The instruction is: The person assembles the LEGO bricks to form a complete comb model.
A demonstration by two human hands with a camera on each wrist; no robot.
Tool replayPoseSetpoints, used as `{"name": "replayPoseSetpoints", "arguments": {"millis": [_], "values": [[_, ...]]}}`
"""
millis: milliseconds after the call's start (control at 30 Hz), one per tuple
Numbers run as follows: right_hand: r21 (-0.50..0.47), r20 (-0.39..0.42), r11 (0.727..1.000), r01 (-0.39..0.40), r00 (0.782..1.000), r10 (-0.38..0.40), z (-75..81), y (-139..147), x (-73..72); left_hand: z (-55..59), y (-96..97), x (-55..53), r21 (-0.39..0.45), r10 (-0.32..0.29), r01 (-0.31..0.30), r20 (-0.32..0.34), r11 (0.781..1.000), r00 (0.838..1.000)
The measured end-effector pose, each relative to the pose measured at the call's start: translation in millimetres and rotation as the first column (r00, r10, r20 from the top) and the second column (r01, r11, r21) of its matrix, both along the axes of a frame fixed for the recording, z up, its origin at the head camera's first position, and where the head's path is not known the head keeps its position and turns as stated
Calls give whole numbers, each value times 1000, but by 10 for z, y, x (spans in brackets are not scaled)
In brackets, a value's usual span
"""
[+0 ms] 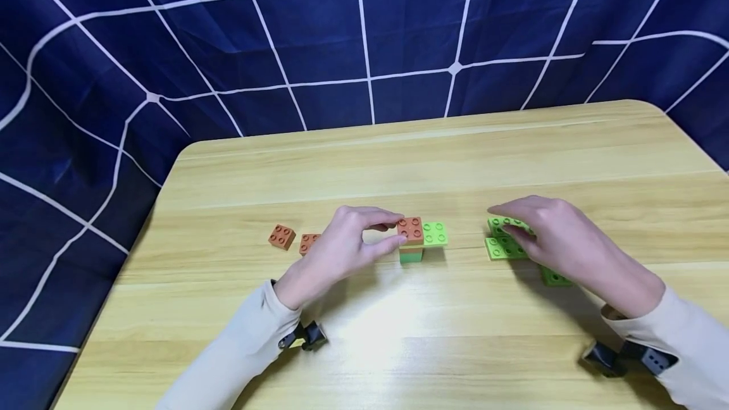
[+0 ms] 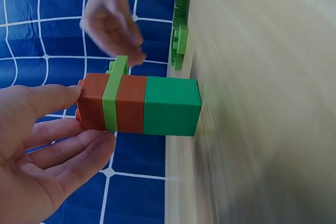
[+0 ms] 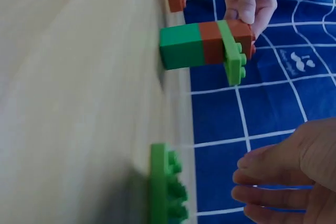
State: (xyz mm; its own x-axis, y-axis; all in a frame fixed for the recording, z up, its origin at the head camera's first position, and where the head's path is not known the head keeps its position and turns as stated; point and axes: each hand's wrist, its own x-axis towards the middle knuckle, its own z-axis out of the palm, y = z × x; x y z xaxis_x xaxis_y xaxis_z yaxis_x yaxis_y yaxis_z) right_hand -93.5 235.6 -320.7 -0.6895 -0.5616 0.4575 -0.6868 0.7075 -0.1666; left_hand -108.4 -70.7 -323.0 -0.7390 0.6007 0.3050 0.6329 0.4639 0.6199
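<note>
In the head view, a small toy-brick stack stands near the middle of the table. From the bottom it has a dark green brick (image 2: 172, 106), an orange-red brick (image 2: 131, 104), a thin light green plate (image 1: 435, 233) jutting out to the right, and a second orange-red brick (image 1: 410, 229) on top. My left hand (image 1: 342, 245) holds that top brick between thumb and fingers from its left side. To the right, my right hand (image 1: 560, 242) hovers over several flat light green plates (image 1: 501, 248), its fingers loosely bent with nothing between them. It partly hides them.
Left of the stack lies a loose orange-red brick (image 1: 281, 236), with another orange-red brick (image 1: 308, 243) partly behind my left hand. The wooden table (image 1: 364, 176) ends at the back against a dark blue curtain (image 1: 319, 37) with white lines.
</note>
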Motion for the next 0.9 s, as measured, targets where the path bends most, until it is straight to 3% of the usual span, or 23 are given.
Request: {"name": "replayPoseSetpoints", "arguments": {"millis": [200, 433, 667, 900], "values": [[45, 40, 998, 34, 999, -36, -89, 127, 63, -5, -23, -30, 10, 2, -2, -25, 1000, 1000], [96, 78, 977, 190, 977, -198, -131, 278, 223, -8, -33, -46, 20, 11, -10, -20, 1000, 1000], [146, 188, 913, 381, 895, -404, -142, 339, 393, -20, -29, -67, 22, 10, -10, -11, 1000, 1000], [219, 293, 853, 474, 802, -521, -201, 361, 467, -9, -15, -70, 6, 8, -8, 3, 1000, 1000]]}}
